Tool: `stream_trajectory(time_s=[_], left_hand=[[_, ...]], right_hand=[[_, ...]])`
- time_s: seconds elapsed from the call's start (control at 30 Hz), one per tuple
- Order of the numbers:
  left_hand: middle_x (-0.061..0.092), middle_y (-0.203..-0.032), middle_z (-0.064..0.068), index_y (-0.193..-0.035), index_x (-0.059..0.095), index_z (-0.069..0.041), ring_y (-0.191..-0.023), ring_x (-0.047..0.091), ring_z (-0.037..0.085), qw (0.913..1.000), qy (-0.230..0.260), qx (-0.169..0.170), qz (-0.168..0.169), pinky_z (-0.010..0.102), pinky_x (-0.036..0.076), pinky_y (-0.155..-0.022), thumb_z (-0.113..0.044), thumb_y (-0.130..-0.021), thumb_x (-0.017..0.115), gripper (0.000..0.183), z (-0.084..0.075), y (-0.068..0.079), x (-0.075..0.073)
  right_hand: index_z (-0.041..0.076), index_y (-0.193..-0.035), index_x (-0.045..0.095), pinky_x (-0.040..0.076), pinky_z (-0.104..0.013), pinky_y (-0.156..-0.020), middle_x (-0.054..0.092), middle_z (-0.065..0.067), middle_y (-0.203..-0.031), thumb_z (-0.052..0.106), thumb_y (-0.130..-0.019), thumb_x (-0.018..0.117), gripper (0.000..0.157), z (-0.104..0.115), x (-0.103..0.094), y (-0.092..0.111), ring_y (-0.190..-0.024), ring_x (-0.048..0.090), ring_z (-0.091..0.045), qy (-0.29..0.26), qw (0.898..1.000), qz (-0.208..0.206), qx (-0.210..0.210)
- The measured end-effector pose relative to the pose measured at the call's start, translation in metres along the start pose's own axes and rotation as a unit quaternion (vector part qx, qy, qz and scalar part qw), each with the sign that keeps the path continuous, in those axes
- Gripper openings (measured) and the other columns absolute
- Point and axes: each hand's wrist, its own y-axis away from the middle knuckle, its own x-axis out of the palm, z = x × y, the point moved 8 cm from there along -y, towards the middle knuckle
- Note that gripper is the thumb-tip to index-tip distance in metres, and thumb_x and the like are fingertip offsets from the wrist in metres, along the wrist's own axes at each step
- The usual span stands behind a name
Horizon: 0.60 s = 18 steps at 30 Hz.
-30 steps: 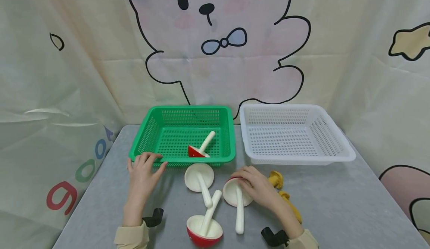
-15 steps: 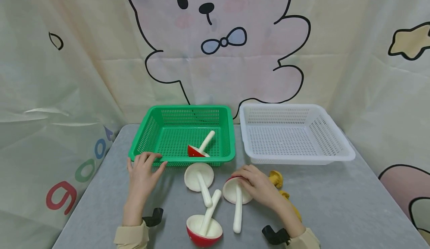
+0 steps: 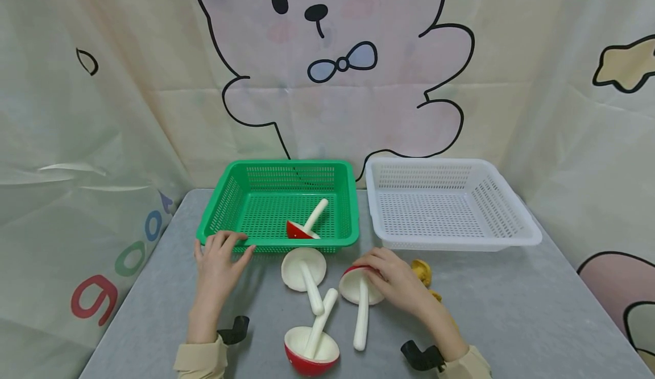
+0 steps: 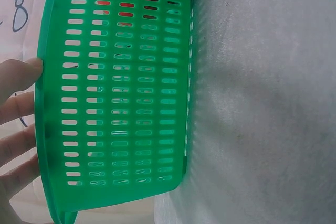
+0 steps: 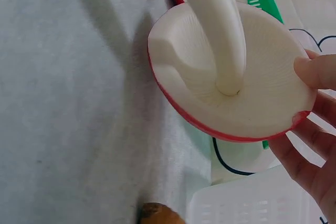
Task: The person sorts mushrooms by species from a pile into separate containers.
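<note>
My right hand (image 3: 394, 277) grips a toy mushroom (image 3: 362, 311) by the edge of its red-rimmed cap. In the right wrist view the thumb lies on the pale underside (image 5: 273, 61), with fingers behind the cap; the white stem points toward me. My left hand (image 3: 219, 265) holds the near rim of the green basket (image 4: 44, 129), thumb outside and fingertips hidden behind the rim. Inside that basket lies one red-capped mushroom (image 3: 307, 225). Two more are on the table: one (image 3: 303, 271) against the basket's front, another (image 3: 311, 350) resting cap-down nearer me.
To the right of the green basket stands a white basket (image 3: 455, 242). Yellow-brown toy mushrooms (image 3: 422, 271) lie beyond my right forearm, partly covered by it. Both baskets sit toward the back of the grey table (image 3: 512, 311), before a printed curtain (image 3: 522, 117).
My right hand has tilted the mushroom and drawn it slightly upward, its stem end shifting a little to the left. The left hand stays on the basket rim.
</note>
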Motion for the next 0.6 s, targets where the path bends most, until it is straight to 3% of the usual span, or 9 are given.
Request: stream_trajectory(time_s=[0.6], left_hand=[[0.061,-0.101,0.01,-0.1,0.069,-0.012,-0.105,0.05,0.035,0.9999,-0.003,0.006,-0.008,0.075,0.011,-0.108,-0.024,-0.081,0.078,0.025,-0.002,0.0,-0.002]], right_hand=[[0.024,-0.107,0.07,0.052,-0.022,-0.076,0.063,0.012,-0.101,0.013,-0.089,0.069,0.021,0.017,-0.015,-0.01,-0.094,0.054,-0.003,0.039,0.999,0.002,-0.019]])
